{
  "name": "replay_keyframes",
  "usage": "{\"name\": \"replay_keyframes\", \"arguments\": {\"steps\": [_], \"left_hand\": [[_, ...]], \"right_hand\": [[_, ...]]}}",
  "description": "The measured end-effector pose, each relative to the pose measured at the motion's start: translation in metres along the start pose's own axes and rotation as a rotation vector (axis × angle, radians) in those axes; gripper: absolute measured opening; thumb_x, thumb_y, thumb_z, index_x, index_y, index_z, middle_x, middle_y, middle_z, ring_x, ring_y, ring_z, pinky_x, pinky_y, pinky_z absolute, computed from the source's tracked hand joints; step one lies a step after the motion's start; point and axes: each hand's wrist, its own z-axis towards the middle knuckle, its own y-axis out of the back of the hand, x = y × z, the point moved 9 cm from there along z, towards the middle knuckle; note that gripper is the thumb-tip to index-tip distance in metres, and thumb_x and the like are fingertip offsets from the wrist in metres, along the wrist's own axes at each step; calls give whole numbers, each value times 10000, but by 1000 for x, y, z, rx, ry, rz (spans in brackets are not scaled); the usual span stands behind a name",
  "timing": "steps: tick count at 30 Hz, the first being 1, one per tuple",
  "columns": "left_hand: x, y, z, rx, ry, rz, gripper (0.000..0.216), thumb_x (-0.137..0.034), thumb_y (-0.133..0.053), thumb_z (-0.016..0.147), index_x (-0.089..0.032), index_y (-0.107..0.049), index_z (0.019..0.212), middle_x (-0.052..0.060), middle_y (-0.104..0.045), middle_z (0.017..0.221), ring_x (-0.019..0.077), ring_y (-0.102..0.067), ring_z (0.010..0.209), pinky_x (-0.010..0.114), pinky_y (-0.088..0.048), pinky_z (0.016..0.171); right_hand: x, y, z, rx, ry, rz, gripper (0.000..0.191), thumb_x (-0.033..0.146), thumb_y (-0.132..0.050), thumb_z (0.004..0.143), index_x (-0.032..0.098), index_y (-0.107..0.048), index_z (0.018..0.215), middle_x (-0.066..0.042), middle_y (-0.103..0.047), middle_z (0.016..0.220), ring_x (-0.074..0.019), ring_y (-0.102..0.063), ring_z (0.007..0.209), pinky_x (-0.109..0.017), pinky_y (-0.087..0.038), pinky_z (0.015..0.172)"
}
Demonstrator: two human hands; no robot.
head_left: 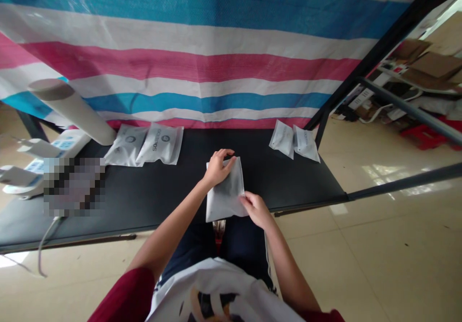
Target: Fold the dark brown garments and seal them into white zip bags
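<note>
A frosted, translucent white pouch [231,192] lies over the front part of the black tabletop, its lower edge close to the table's front edge. Something darker shows faintly through its upper part. My left hand [219,167] holds the pouch at its upper end, fingers curled near the top edge and thumb on the pouch. At the lower right side, my right hand [257,209] pinches the pouch's edge between thumb and fingers. The fingertips under the pouch are hidden.
Two larger printed pouches [159,144] lie back left, and two smaller pouches [282,138] back right. A white cylinder [77,112] leans beside a power strip [68,141] with plugged-in adapters. A striped sheet [202,67] hangs behind the black table [173,187]; metal bars [407,103] stand right.
</note>
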Motion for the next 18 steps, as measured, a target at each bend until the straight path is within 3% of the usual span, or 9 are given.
{"name": "replay_keyframes", "arguments": {"steps": [2, 5, 9, 12, 15, 18], "left_hand": [[7, 15, -14, -90, -27, 10, 298, -394, -510, 931, -196, -605, 1132, 85, -660, 1132, 221, -597, 1056, 372, -462, 952], [40, 34, -37, -113, 41, 8, 322, -417, -477, 948, -198, -565, 1167, 83, -641, 1115, 208, -603, 1038, 360, -480, 924], [80, 44, -63, -79, 128, 36, 325, -433, -427, 963, -194, -567, 1134, 70, -642, 1045, 194, -616, 957, 340, -495, 875], [85, 42, -70, -58, 119, 100, 311, -434, -413, 965, -202, -596, 1060, 67, -640, 1018, 203, -607, 944, 348, -488, 881], [78, 38, -69, -27, 93, 156, 309, -434, -409, 965, -211, -605, 1047, 71, -647, 1034, 218, -600, 969, 372, -472, 914], [71, 37, -68, -7, 66, 191, 312, -437, -402, 970, -216, -607, 1052, 73, -650, 1046, 228, -596, 994, 383, -459, 931]], "right_hand": [[3, 29, 6, -74, 27, -54, 361, 532, -629, 812, 205, -615, 660, 23, -535, 566, -136, -447, 539, -249, -344, 518], [11, 83, 17, -199, 66, -22, 336, 516, -639, 810, 190, -635, 724, 25, -534, 592, -128, -453, 551, -238, -355, 510], [29, 181, 41, -554, 153, 236, 266, 418, -734, 719, 189, -645, 821, -6, -635, 760, -149, -583, 691, -252, -490, 593], [43, 242, 71, -739, 204, 412, 186, 334, -702, 739, 205, -592, 819, -12, -641, 833, -148, -623, 738, -258, -534, 576], [50, 279, 102, -850, 252, 506, 96, 292, -608, 818, 222, -565, 866, -4, -637, 867, -117, -635, 751, -227, -541, 586], [26, 286, 125, -941, 108, 552, 45, 241, -547, 856, 231, -535, 898, 21, -619, 823, -94, -635, 702, -225, -555, 613]]}}
